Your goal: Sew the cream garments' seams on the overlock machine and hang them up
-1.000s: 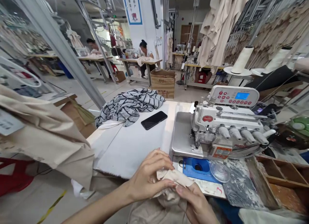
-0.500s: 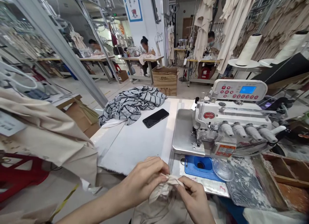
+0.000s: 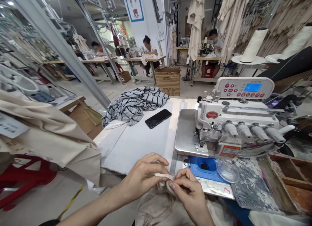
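Both hands are close together at the table's front edge, low in the head view. My left hand (image 3: 147, 174) pinches the edge of a beige cloth (image 3: 156, 205) between thumb and fingers. Just beside it, my right hand (image 3: 188, 190) grips the same edge, its fingertips nearly meeting those of the left. Below the hands the rest of the cloth hangs in loose folds. A white sewing machine (image 3: 236, 119) with a metal plate stands beyond them to the right.
On the table (image 3: 136, 141) lie a black phone (image 3: 158, 118) and a bundled striped cloth (image 3: 134, 104). A blue tray (image 3: 207, 169) and a wooden compartment box (image 3: 287, 177) sit at the right. Beige fabric (image 3: 53, 138) hangs at the left. Several people work behind.
My hands have drawn closer together and risen slightly. The held edge, bunched between them before, now shows as a narrow, flatter strip. The view has shifted slightly.
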Demonstrator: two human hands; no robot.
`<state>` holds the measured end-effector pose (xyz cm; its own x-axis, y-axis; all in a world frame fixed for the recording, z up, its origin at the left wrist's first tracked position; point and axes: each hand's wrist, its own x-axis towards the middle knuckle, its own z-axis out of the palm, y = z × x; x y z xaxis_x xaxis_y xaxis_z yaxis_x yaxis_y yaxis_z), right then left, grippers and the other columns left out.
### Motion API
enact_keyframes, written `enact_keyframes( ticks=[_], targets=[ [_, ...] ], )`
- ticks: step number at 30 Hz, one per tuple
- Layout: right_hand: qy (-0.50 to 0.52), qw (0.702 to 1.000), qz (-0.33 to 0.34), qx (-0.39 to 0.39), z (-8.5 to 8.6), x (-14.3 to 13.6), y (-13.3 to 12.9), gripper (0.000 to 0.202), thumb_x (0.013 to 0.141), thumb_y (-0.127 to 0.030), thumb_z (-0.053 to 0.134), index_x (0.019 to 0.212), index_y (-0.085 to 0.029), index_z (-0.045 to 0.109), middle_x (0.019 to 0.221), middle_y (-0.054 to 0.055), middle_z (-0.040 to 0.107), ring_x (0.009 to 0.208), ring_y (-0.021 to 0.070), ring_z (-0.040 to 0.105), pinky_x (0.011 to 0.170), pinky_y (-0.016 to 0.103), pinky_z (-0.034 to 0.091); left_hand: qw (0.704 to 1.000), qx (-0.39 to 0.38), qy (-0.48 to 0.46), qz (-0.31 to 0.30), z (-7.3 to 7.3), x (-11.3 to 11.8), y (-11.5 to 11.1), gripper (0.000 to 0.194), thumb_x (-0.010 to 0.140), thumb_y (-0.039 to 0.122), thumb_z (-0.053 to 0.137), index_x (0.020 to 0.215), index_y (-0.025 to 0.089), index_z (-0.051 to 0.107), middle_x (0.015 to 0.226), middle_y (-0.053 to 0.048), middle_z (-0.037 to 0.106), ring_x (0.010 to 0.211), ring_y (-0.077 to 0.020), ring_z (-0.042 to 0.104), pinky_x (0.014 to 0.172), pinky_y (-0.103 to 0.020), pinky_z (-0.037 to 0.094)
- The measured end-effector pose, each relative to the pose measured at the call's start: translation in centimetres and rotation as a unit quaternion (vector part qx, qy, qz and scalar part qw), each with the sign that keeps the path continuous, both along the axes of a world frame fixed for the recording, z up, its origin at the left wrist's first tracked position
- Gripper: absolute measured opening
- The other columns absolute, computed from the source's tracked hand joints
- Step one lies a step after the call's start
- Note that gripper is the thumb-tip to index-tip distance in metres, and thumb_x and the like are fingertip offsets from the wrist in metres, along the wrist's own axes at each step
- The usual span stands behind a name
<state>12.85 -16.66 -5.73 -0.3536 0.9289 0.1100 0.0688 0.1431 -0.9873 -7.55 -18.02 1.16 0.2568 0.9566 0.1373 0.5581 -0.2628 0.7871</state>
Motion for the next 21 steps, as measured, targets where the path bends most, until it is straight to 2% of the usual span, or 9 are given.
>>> enact_keyframes(
  ticks=[3, 5, 7, 10, 13, 15, 17, 21],
  targets=[
    [0.009, 0.999, -0.018, 0.04, 0.1, -0.3, -0.2, 0.021, 0.088, -0.033, 0.071, 0.073, -0.023, 0.081, 0.107, 0.01, 0.067, 0.089, 0.0206, 0.064, 0.079, 0.03, 0.052, 1.0, -0.002, -0.012, -0.009, -0.1, -0.4, -0.1, 0.025, 0.098, 0.036, 0.058, 0.1, 0.026, 0.08, 0.087, -0.004, 0.078, 0.08, -0.018, 0.068, 0.087, -0.032, 0.051],
    [0.034, 0.998, 0.017, 0.05, 0.4, -0.4, -0.2, 0.021, 0.091, -0.029, 0.067, 0.077, -0.022, 0.081, 0.101, 0.01, 0.072, 0.086, 0.0197, 0.068, 0.076, 0.028, 0.053, 1.0, -0.009, -0.006, 0.015, 0.4, -0.8, 0.0, 0.021, 0.094, 0.036, 0.063, 0.096, 0.026, 0.081, 0.082, -0.002, 0.079, 0.073, -0.0176, 0.068, 0.096, -0.036, 0.049],
    [0.052, 0.996, 0.049, 0.058, 0.8, -0.5, -0.2, 0.021, 0.093, -0.025, 0.064, 0.081, -0.022, 0.081, 0.086, 0.007, 0.075, 0.076, 0.0176, 0.07, 0.07, 0.025, 0.053, 0.999, -0.017, -0.002, 0.041, 1.4, -1.0, 0.3, 0.018, 0.09, 0.037, 0.068, 0.086, 0.025, 0.081, 0.078, -0.001, 0.079, 0.069, -0.0178, 0.067, 0.097, -0.037, 0.048],
    [0.052, 0.996, 0.037, 0.059, 0.8, -0.7, 0.0, 0.02, 0.092, -0.027, 0.065, 0.082, -0.021, 0.081, 0.085, 0.007, 0.076, 0.074, 0.0177, 0.07, 0.064, 0.024, 0.051, 0.997, -0.047, -0.039, 0.039, 3.1, -0.8, 1.5, 0.024, 0.089, 0.037, 0.065, 0.08, 0.02, 0.079, 0.083, -0.004, 0.077, 0.077, -0.0195, 0.068, 0.08, -0.03, 0.051],
    [0.042, 0.998, 0.014, 0.042, 0.0, -0.6, 0.5, 0.023, 0.09, -0.032, 0.067, 0.075, -0.02, 0.08, 0.08, 0.007, 0.075, 0.064, 0.0166, 0.064, 0.053, 0.024, 0.045, 0.995, -0.084, -0.049, 0.004, 3.6, 0.1, 3.6, 0.03, 0.092, 0.037, 0.056, 0.079, 0.016, 0.074, 0.081, -0.005, 0.074, 0.076, -0.0179, 0.067, 0.065, -0.024, 0.049],
    [0.039, 0.998, -0.014, 0.042, -0.8, -0.3, 0.9, 0.027, 0.09, -0.034, 0.067, 0.071, -0.019, 0.077, 0.071, 0.005, 0.071, 0.06, 0.0158, 0.059, 0.052, 0.025, 0.042, 0.999, -0.053, -0.004, -0.013, 3.4, 1.0, 5.3, 0.028, 0.092, 0.033, 0.053, 0.081, 0.017, 0.073, 0.075, -0.003, 0.072, 0.07, -0.0159, 0.065, 0.063, -0.024, 0.046],
    [0.039, 0.997, -0.055, 0.048, -1.4, 0.3, 1.4, 0.031, 0.091, -0.036, 0.066, 0.067, -0.019, 0.075, 0.069, 0.005, 0.068, 0.061, 0.016, 0.058, 0.054, 0.025, 0.042, 0.999, 0.017, 0.039, -0.015, 3.0, 2.1, 7.0, 0.026, 0.092, 0.03, 0.054, 0.083, 0.019, 0.074, 0.077, -0.003, 0.071, 0.073, -0.0164, 0.064, 0.067, -0.026, 0.045],
    [0.04, 0.991, -0.119, 0.048, -1.5, 1.8, 2.2, 0.038, 0.093, -0.039, 0.064, 0.062, -0.019, 0.069, 0.068, 0.005, 0.063, 0.06, 0.0156, 0.055, 0.053, 0.026, 0.039, 0.993, 0.099, 0.051, 0.023, 1.8, 4.3, 9.5, 0.022, 0.091, 0.032, 0.062, 0.075, 0.021, 0.072, 0.074, -0.002, 0.067, 0.075, -0.0182, 0.059, 0.08, -0.033, 0.042]
  ],
)
